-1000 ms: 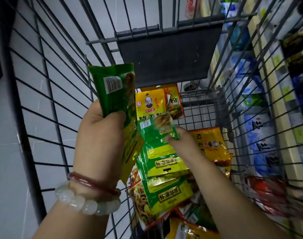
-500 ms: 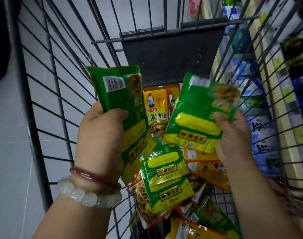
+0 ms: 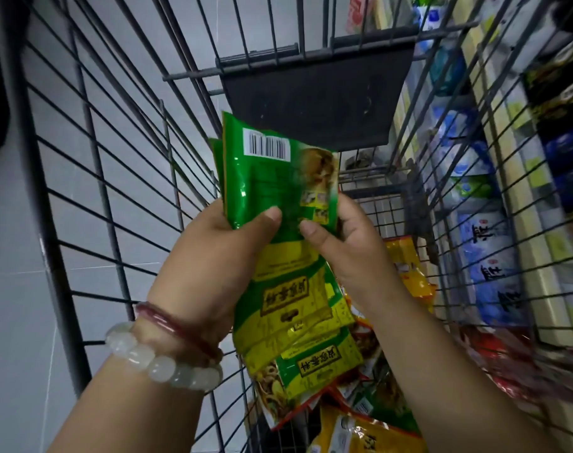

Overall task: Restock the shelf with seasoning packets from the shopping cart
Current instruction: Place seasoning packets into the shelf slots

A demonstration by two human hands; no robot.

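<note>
Both hands hold a stack of green seasoning packets [image 3: 272, 178] upright above the wire shopping cart [image 3: 92, 178]. My left hand [image 3: 213, 256], with bead bracelets at the wrist, grips the stack from the left, thumb on the front packet. My right hand [image 3: 350, 246] pinches the same stack from the right edge. The front packet shows a barcode at its top. More green packets [image 3: 314, 364] and yellow packets [image 3: 409, 269] lie loose in the cart below my hands.
A dark flap [image 3: 314, 96] hangs on the cart's far wall. Through the right wire wall, store shelves [image 3: 494, 243] hold blue-and-white bags and dark packages. Grey tiled floor [image 3: 14, 289] shows at the left.
My right hand lifted a green packet out of the cart and brought it left onto the stack in my left hand; both hands now grip the stack together.
</note>
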